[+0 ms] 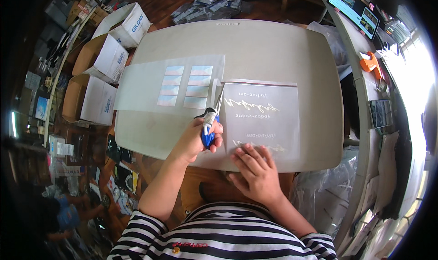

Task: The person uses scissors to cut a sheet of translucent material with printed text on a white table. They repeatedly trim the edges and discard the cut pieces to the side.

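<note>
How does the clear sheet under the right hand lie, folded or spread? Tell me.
Spread: the clear sheet lies flat on the table, white lettering showing, the right hand on its lower part.

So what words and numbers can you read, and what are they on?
I won't copy words, but here's where they are:
See-through sheet: white lettering, some loopy.
Far white box: blue lettering.
Striped shirt: small red lettering.
Middle box and nearest box: too small to read.
Table-edge label, screen: too small to read.
</note>
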A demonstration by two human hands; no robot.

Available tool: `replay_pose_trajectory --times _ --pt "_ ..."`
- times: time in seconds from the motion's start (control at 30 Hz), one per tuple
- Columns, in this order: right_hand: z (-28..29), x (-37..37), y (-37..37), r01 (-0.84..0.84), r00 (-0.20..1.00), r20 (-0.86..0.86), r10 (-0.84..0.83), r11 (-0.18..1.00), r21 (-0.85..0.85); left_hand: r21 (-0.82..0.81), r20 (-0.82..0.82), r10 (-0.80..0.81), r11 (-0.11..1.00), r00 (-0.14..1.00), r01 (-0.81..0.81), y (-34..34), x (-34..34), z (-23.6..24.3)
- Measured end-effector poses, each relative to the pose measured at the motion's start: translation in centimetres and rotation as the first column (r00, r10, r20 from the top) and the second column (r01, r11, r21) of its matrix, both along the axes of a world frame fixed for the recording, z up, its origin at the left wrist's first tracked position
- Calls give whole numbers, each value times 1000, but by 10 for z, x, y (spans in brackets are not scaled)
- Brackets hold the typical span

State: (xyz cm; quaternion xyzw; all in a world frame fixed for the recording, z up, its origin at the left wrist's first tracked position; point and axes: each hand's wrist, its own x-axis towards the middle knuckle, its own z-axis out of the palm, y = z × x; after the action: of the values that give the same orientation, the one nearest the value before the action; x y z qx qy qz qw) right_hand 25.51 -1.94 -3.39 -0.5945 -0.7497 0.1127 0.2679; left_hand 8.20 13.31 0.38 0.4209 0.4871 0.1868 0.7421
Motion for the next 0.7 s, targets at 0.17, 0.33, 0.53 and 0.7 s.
replay_pose_trajectory --times 0.17,0.33,0.53,0.7 --pt "11 33 -5 182 983 26 -182 983 -3 -63 11 36 997 999 -35 -45 -28 -1" --pt "25 24 16 235 962 152 -229 972 -21 -124 -100 -34 992 994 21 -107 -52 5" --pt "18 -5 24 -18 996 80 29 991 -135 130 -438 -272 924 857 360 -124 -67 -12" --pt "15 6 25 -123 989 61 133 981 -147 228 -574 -290 841 766 490 -124 -67 -12"
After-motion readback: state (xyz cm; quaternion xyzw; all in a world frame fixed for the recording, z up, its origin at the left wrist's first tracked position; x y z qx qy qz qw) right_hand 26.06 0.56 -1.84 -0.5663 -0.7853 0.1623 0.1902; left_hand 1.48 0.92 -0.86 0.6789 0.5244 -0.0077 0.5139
